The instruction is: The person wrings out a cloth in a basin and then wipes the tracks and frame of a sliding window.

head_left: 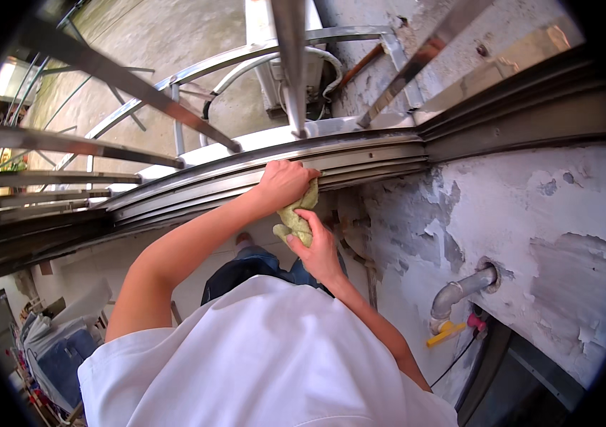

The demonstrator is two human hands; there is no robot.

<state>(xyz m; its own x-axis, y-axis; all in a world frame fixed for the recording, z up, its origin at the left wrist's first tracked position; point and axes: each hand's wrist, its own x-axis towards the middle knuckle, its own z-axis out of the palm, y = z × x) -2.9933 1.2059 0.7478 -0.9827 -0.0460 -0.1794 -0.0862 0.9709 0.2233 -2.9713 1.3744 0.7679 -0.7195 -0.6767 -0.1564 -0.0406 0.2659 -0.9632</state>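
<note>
both hands were on one green cloth (297, 217) at the window sill. the left hand (283, 183) was clenched over the cloth's upper end, pressing it against the metal track (246, 174) that curved across the frame. the right hand (316, 249) gripped the lower, hanging part of the cloth from below, thumb up along it, just under the track's edge. so the cloth was pinched between the two hands, its top touching the track and the rest bunched and drooping beneath.

beyond the track, steel bars (103, 67) of a grille fanned outward, with a white ledge (260, 139) behind them and a white hose (274, 60) looping above it. to the right, a grey wall (531, 213) showed peeling paint. a grey pipe (460, 290) came out of that wall, ending near a yellow tap handle (445, 333). the person's white shirt (260, 356) filled the lower middle, with blue trousers (246, 267) visible below the arms.
</note>
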